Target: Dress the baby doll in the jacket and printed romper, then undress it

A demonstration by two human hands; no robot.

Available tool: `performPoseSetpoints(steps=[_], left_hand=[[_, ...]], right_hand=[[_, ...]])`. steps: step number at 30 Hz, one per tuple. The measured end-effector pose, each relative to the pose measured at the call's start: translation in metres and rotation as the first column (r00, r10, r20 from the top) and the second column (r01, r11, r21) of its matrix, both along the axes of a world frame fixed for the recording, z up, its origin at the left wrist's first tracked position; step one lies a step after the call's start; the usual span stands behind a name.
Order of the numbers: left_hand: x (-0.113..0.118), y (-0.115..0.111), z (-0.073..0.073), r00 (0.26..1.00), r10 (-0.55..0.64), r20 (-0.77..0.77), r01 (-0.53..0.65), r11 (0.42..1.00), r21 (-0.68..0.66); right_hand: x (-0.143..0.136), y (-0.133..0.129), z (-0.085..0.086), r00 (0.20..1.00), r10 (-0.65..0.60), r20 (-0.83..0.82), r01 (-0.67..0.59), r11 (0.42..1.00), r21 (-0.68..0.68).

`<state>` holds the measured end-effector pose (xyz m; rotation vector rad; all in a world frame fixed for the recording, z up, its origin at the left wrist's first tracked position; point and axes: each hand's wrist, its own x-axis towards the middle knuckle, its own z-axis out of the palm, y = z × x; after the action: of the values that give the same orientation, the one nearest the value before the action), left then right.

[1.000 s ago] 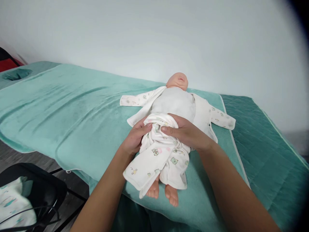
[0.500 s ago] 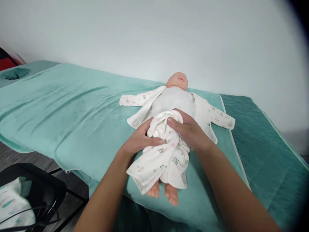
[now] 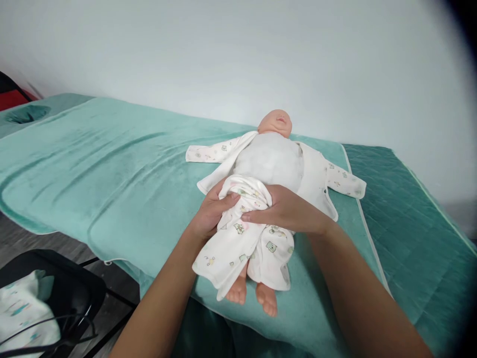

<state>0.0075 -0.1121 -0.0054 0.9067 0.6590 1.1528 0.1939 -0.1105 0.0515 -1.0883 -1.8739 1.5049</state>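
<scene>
A baby doll (image 3: 269,158) lies on its back, its head toward the wall and its bare feet toward me. Over its legs are white baby pants (image 3: 241,244) printed with small bears, bunched at the waist. My left hand (image 3: 214,210) grips the bunched waist at its left side, thumb on top. From the right, my right hand (image 3: 279,209) pinches the same fabric, its thumb pointing left across the front. A white printed baby jacket (image 3: 312,174) is spread open on the doll, sleeves stretched out. The doll's hands do not show.
A light green sheet (image 3: 122,169) covers the massage table, with darker quilted cover (image 3: 413,219) at the right. The white wall (image 3: 223,59) rises behind. At lower left a black chair (image 3: 80,288) holds a patterned cloth (image 3: 26,313) and a dark cable (image 3: 80,323).
My right hand has come down and turned, its thumb now lower on the pants. My left thumb has moved up, and the bunched waist sits slightly farther left.
</scene>
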Motion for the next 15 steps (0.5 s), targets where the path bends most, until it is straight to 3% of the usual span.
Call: performPoseSetpoints(steps=[7, 15], left_hand=[[0.003, -0.002, 0.001, 0.999, 0.002, -0.032, -0.002, 1.000, -0.013], [0.005, -0.001, 0.003, 0.999, 0.000, -0.036, -0.001, 1.000, -0.030]], right_hand=[[0.002, -0.001, -0.007, 0.958, -0.086, -0.272, 0.046, 0.987, -0.152], [0.002, 0.002, -0.012, 0.930, -0.110, -0.350, 0.058, 0.986, -0.158]])
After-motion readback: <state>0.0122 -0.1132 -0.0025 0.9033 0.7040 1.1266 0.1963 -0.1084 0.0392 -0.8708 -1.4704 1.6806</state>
